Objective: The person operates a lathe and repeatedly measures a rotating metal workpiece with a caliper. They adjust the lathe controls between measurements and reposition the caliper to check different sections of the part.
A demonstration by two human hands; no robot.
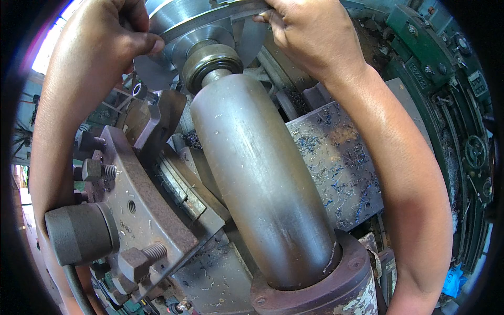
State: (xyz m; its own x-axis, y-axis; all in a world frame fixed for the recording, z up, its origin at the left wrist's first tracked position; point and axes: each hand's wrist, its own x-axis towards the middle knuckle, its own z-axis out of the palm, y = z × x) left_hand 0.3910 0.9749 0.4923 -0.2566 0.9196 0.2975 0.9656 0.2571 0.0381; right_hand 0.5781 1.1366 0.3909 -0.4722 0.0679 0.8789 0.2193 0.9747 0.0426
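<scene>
A long steel vernier caliper (197,22) lies across the face of a round metal disc (163,9) at the top of the head view. My left hand (102,39) is closed at the caliper's left end, its thumb stretched along the disc's edge; its other fingers are partly hidden. At the caliper's right part, my right hand (312,37) grips the beam between thumb and curled fingers. Below the disc sits a ringed metal collar (212,65), joined to a thick, smooth steel cylinder (252,163) that slants down toward me.
Left of the cylinder stands a tool post (142,199) with protruding bolts and a square-headed handle (81,233). Metal shavings cover the flat carriage plate (341,163) on the right. A green machine (436,58) stands far right. The cylinder's near end enters a round housing (320,294).
</scene>
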